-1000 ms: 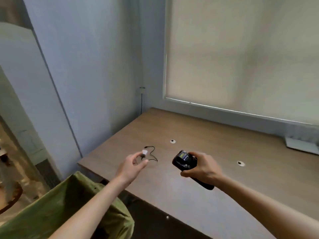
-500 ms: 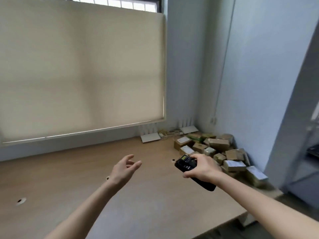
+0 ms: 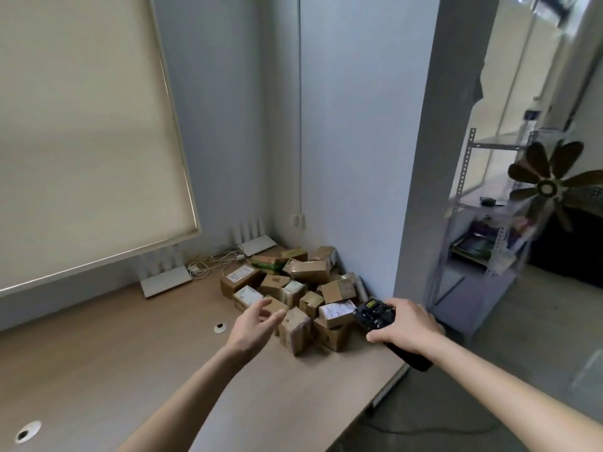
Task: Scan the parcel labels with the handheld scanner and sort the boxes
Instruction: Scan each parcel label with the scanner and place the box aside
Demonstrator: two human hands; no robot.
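Many small brown cardboard boxes (image 3: 303,288), several with white labels, lay heaped at the surface's (image 3: 130,370) far right corner. Right hand (image 3: 403,324) gripped the black scanner (image 3: 375,316) beside them; left hand (image 3: 253,324) hovered with fingers loosely spread, holding nothing.

The view has swung rightward: the green bag and small cable seen a second ago at lower left are gone, and the pile of boxes (image 3: 293,291), earlier at mid-right, now lies at frame centre. The left hand (image 3: 253,324), previously pinching a small white item, now reaches empty-fingered just before the pile. A shelf (image 3: 483,203) and fan (image 3: 551,187) have appeared at right.
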